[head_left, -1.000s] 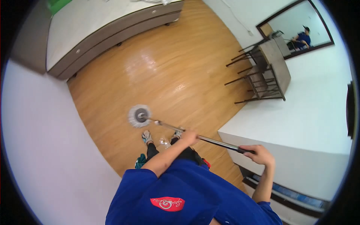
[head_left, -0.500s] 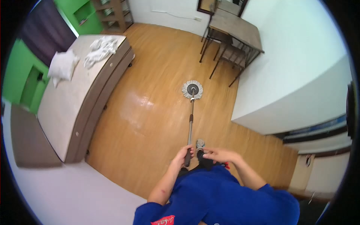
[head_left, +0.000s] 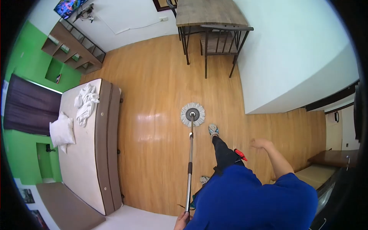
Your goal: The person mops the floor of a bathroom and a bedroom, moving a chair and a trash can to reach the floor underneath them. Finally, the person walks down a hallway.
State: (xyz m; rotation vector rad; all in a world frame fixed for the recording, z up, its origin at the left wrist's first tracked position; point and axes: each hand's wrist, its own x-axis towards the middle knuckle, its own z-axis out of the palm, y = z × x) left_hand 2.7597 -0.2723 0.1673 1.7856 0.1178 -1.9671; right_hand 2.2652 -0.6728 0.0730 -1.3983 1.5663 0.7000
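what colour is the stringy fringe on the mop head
The fringe is greyish white; it shows best in the head view.

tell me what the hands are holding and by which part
The left hand holds the mop by the top end of its handle; the right hand is empty.

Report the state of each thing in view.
Round white-fringed mop head: down on the brown wood-look floor
Left hand: gripping the long metal mop handle
Right hand: empty
Flat rectangular television: on
Dark purple fabric curtain: drawn
White cloth: crumpled on the beige mattress
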